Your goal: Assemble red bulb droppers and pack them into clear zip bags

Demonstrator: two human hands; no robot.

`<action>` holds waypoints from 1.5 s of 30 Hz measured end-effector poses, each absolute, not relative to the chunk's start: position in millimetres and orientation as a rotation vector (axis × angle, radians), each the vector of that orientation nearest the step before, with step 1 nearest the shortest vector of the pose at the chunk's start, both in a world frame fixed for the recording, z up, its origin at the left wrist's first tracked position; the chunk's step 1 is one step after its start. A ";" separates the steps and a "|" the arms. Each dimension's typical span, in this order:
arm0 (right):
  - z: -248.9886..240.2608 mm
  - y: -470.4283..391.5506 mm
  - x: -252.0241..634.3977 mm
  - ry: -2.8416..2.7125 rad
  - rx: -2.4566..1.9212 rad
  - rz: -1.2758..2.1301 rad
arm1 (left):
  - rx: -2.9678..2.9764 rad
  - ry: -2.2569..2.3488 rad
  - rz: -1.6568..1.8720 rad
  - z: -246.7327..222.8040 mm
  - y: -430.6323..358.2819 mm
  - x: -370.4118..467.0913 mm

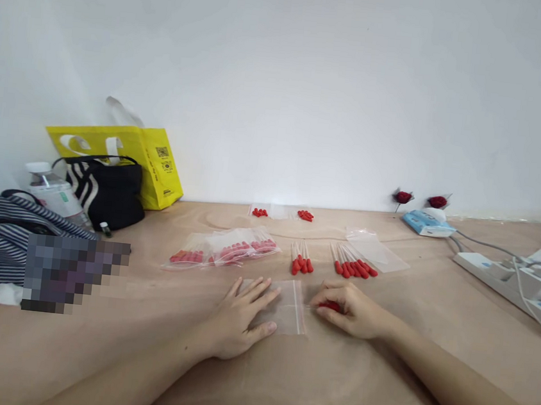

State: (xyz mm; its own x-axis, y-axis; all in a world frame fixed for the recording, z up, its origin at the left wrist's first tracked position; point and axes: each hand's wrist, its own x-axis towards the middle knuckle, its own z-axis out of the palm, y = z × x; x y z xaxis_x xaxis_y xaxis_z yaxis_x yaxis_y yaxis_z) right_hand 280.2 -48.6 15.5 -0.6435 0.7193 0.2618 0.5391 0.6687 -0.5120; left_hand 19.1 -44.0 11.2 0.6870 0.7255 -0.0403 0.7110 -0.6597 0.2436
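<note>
Flat on a clear zip bag (286,307), my left hand (243,319) has its fingers spread and presses the bag to the table. Its zip edge faces right. Just beyond that edge, my right hand (353,311) is closed round several red-tipped sticks (330,306); only their red ends show between the fingers, and the shafts are mostly hidden. Behind my hands lie a smaller bunch of red-tipped white sticks (301,265) and a larger fanned bunch (355,268). A flat clear bag (384,252) lies behind the larger bunch.
Filled bags of red-tipped sticks (227,249) overlap at centre left; more red-tipped sticks (260,212) lie near the wall. A yellow bag (162,172), black pouch (107,188) and bottle (56,190) stand left. Tissues (427,223) and a power strip (508,279) are right.
</note>
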 end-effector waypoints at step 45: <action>3.2 -14.1 331.1 -1.630 -2.055 -0.118 | 2.563 0.936 0.248 19.5 -34.1 3.8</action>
State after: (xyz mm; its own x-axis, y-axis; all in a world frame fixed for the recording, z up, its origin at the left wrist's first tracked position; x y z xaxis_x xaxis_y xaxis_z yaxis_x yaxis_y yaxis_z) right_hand 331.1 -14.1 3.2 0.2757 0.8862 0.3722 0.9306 -0.1491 -0.3344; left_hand 3.8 -34.1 19.5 0.7602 0.6491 0.0290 0.5782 -0.6962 0.4254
